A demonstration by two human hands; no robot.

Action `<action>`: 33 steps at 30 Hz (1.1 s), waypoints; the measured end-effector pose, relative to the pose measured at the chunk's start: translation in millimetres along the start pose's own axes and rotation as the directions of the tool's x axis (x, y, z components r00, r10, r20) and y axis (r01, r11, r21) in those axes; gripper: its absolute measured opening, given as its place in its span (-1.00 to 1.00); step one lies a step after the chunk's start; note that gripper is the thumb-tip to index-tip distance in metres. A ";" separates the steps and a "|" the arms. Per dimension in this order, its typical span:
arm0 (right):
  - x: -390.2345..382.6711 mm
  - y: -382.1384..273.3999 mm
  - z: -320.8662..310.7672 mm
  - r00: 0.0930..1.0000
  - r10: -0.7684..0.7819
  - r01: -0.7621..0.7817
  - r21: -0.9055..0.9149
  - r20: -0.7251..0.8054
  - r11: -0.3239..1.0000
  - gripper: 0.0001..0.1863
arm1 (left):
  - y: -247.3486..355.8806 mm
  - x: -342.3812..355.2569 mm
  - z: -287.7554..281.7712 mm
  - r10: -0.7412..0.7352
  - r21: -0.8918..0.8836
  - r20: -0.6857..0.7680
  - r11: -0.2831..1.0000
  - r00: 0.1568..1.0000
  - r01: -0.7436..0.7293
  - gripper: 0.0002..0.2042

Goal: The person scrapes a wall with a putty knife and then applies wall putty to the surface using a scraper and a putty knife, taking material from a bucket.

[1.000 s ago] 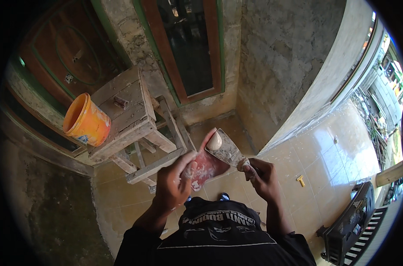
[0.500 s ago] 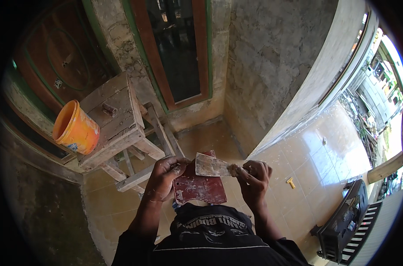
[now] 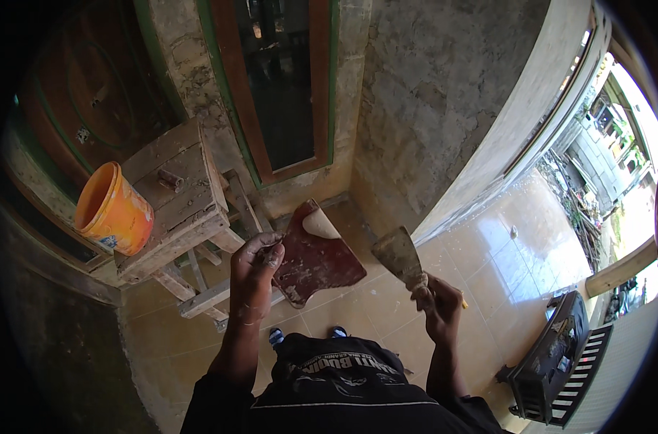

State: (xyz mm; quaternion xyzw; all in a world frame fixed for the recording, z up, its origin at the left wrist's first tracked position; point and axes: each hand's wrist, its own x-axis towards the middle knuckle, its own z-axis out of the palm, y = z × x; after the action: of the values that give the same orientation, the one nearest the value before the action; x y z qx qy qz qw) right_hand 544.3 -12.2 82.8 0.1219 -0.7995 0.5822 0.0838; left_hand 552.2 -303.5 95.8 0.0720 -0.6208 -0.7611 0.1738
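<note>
My left hand [image 3: 255, 267] grips the left edge of a dark red putty board [image 3: 316, 264], thumb on its face. The board is tilted, speckled with pale smears, and carries a smooth cream patch of putty [image 3: 320, 225] near its upper right edge. In my right hand [image 3: 442, 307], a putty knife [image 3: 398, 254] is held by its handle, the broad stained blade slanting up and left. The blade is apart from the board. My fingers hide most of the knife's handle.
An orange bucket [image 3: 115, 210] stands on a rough wooden bench [image 3: 180, 210] at left, beside a small cylindrical piece [image 3: 170, 180]. Ahead are a framed window [image 3: 274, 87] and a grey plastered wall [image 3: 444, 101]. A black slatted item [image 3: 553, 362] lies at right on the tiled floor [image 3: 387, 318].
The knife has come off the board and moved right, its blade now pointing up-left. The board has turned and risen, and a cream putty patch now shows on it.
</note>
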 end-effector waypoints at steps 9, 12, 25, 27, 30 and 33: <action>1.2 -3.0 20.9 0.968 0.129 -0.146 0.067 0.214 0.987 -0.56 | 18.9 -30.0 18.2 0.225 0.295 0.018 0.930 0.974 -0.221 -0.75; 1.9 -0.2 25.4 0.966 0.117 -0.142 0.095 0.230 0.985 -0.57 | 19.0 -35.7 20.0 0.341 0.434 0.075 0.835 0.937 -0.338 -0.77; 9.1 9.6 22.8 0.938 0.169 -0.277 0.363 0.303 0.889 -0.66 | 6.8 -38.2 29.5 0.100 0.489 0.374 0.824 0.922 -0.287 -0.80; 9.9 11.1 19.9 0.950 0.159 -0.257 0.378 0.269 0.889 -0.70 | 6.8 -30.6 29.7 -0.140 0.361 0.267 0.932 0.953 0.035 -0.82; 9.9 18.2 21.8 0.986 0.093 -0.137 0.342 0.141 0.930 -0.77 | -0.1 -21.3 35.2 -0.229 0.220 0.257 0.960 0.939 0.174 -0.85; 13.9 13.8 21.8 0.998 -0.065 0.065 0.071 -0.005 0.995 -0.75 | -10.1 -13.1 32.5 -0.295 0.122 0.319 0.955 0.901 0.269 -0.84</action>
State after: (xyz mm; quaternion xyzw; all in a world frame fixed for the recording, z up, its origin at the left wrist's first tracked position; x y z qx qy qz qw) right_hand 527.1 -30.3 67.4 0.1499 -0.7738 0.6073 0.0994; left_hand 552.1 -267.2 91.7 0.0374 -0.6523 -0.7555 -0.0487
